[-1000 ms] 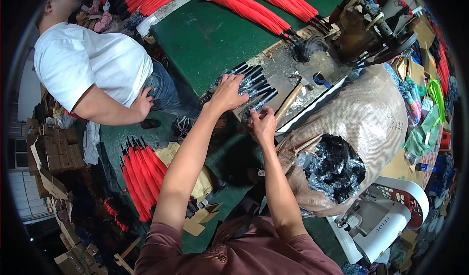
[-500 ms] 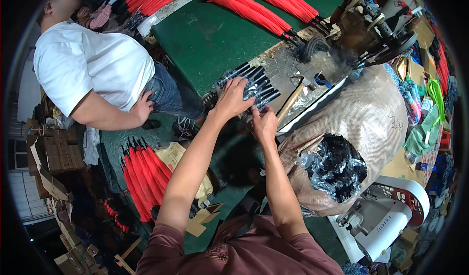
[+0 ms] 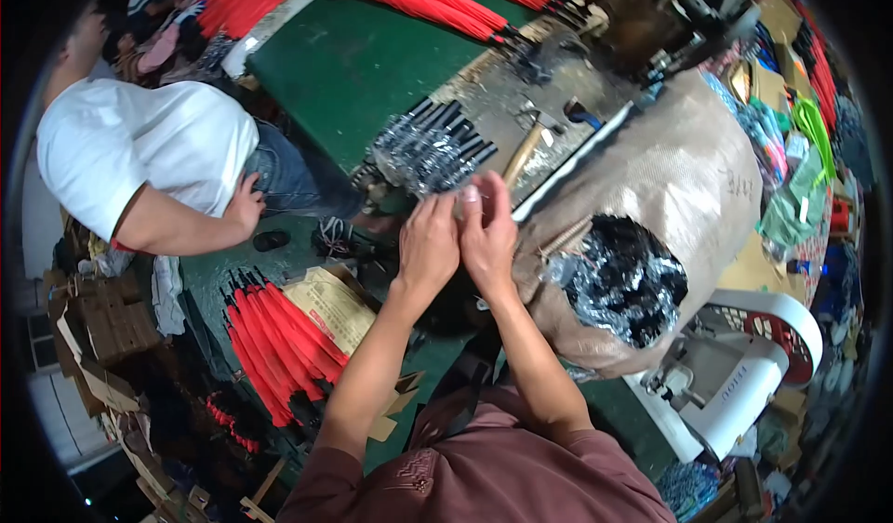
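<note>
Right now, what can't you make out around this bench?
All in the head view:
Anything between the left hand and right hand: fingers and blur hide it.
How deep the dark contents go: the sack hides it.
The top of the machine: cut off by the upper edge.

Closed red umbrellas (image 3: pixel 423 2) lie near what seems a dark machine (image 3: pixel 637 13).

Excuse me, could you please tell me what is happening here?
A person's left hand and right hand are close together at the near side of plastic-wrapped black tubes on the workbench; whether they hold anything is unclear. A hammer lies right of the tubes, then an open sack with dark contents. A co-worker stands at left.
</note>
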Demonstrator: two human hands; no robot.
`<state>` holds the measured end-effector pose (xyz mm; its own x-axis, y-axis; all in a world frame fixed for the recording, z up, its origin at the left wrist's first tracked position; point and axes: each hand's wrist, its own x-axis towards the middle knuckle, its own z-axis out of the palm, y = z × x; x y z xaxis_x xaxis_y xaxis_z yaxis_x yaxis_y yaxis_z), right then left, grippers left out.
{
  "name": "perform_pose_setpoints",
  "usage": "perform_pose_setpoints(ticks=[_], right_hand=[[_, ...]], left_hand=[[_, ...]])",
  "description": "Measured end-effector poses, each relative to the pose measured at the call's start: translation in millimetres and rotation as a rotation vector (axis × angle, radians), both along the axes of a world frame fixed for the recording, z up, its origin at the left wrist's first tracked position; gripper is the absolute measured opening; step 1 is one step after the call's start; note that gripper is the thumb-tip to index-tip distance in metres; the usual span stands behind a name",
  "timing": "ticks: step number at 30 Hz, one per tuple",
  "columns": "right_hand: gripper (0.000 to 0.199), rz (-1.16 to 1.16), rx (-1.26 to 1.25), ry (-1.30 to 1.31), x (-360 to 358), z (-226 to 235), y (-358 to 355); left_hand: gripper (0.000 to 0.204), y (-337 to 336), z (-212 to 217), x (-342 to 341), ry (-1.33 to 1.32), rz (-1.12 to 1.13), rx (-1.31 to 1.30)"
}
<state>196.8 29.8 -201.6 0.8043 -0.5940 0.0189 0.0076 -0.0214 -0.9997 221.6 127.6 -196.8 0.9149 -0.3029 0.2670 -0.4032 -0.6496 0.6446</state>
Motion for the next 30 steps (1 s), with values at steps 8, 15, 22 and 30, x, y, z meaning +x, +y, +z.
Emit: perform_pose_setpoints(ticks=[8, 15, 22, 30], right_hand=[[0.033, 0.615, 0.12, 0.203, -84, -2, -19], [0.024, 0.321, -0.289, -0.009, -141, 43, -48], [0.019, 0.395, -0.593, -0.313, -195, 67, -97], [0.019, 0.036, -0.367, -0.112, -244, 46, -176]], left_hand=[[0.024, 17, -14, -69, 0.421, -0.461, 0.399], [0.025, -15, 0, -89, 0.498, -0.795, 0.088], [0.025, -78, 28, -139, 0.422, -0.819, -0.043], [0.029, -169, 50, -163, 0.667, -0.677, 0.522]])
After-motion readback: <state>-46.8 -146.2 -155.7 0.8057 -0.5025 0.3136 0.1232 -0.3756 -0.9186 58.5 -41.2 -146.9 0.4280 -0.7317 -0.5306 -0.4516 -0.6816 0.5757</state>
